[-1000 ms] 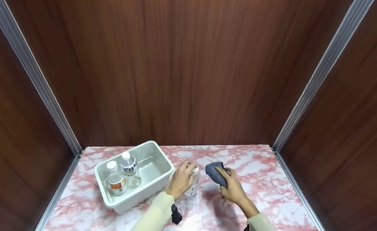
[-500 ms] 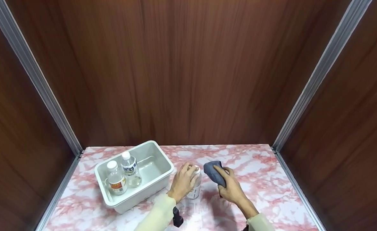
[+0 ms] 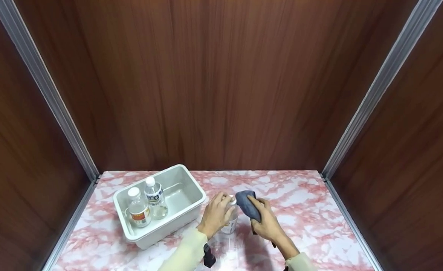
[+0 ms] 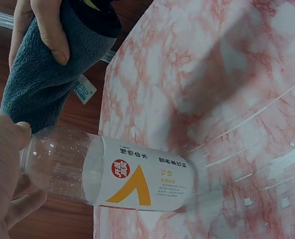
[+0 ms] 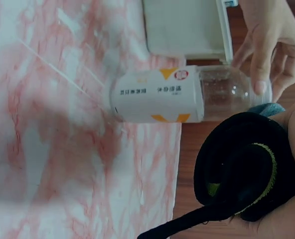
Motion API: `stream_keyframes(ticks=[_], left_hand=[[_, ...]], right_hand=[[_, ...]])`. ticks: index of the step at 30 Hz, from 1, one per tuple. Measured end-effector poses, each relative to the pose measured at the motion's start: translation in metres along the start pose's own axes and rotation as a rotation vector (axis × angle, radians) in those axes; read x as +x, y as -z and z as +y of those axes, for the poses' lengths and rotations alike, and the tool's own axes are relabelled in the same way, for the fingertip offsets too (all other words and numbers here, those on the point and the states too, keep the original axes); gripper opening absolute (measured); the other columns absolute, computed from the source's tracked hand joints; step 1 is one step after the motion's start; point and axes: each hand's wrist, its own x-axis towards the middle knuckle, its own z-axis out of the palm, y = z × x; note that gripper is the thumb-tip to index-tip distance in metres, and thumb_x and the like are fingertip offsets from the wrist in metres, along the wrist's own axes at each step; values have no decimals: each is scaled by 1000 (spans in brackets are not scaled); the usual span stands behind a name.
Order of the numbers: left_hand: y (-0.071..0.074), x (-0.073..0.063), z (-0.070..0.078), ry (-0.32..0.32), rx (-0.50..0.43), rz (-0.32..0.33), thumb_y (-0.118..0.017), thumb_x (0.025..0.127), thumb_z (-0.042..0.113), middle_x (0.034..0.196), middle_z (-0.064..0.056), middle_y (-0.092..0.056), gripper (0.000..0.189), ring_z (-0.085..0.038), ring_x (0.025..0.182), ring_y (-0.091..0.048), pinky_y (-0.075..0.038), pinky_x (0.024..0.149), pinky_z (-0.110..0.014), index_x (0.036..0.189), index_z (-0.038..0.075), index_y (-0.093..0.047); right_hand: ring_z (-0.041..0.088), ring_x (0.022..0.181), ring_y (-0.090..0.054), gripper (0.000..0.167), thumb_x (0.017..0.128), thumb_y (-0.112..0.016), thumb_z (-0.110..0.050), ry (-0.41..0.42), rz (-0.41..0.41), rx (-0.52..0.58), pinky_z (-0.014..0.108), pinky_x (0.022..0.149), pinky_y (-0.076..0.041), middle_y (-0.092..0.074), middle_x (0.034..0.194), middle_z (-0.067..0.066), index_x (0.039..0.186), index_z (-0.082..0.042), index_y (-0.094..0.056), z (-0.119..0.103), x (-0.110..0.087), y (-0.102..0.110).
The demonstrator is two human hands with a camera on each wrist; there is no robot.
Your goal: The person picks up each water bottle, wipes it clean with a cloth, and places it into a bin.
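Observation:
A clear plastic bottle (image 4: 137, 174) with a white label and orange V mark stands upright on the marbled tabletop. My left hand (image 3: 215, 214) grips it around the neck, just below the white cap (image 3: 232, 199). In my right hand (image 3: 266, 222) is a bunched blue-grey towel (image 3: 248, 205), its fingers curled over it. The towel's near end, rolled black fabric (image 5: 247, 164) with yellow-green edging and a dangling black strip, fills much of the right wrist view. The towel reaches right up to the bottle's top. A small white tag (image 4: 84, 89) hangs from it.
A pale grey bin (image 3: 157, 234) stands left of my left hand. Inside are two capped clear bottles, one with a red-orange label (image 3: 140, 217), one with a blue-white label (image 3: 154, 198). Brown wood-look panels (image 3: 214, 94) enclose the back and sides of the tabletop (image 3: 300, 210).
My left hand and its bottle have shifted slightly right. My right hand has brought the towel leftward, closing the gap to the bottle's cap. The bin has stayed in place.

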Motion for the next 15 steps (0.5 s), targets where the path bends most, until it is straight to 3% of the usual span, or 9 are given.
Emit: stream_keyframes(ticks=[7, 15], left_hand=[[-1, -2, 0, -27, 34, 4, -76, 88, 19, 102, -4, -64, 20, -19, 91, -65, -58, 79, -36, 107, 13, -71], [-1, -4, 1, -46, 42, 22, -75, 88, 18, 105, -6, -65, 17, -20, 91, -67, -59, 77, -36, 104, 12, -70]], right_hand=[[39, 114, -60, 79, 75, -66, 6, 12, -6, 23, 48, 91, -53, -47, 139, 29, 150, -9, -47, -2, -3, -7], [39, 121, -57, 86, 74, -66, 9, 65, -35, 26, 47, 92, -53, -39, 149, 27, 154, 0, -37, -6, -3, -19]])
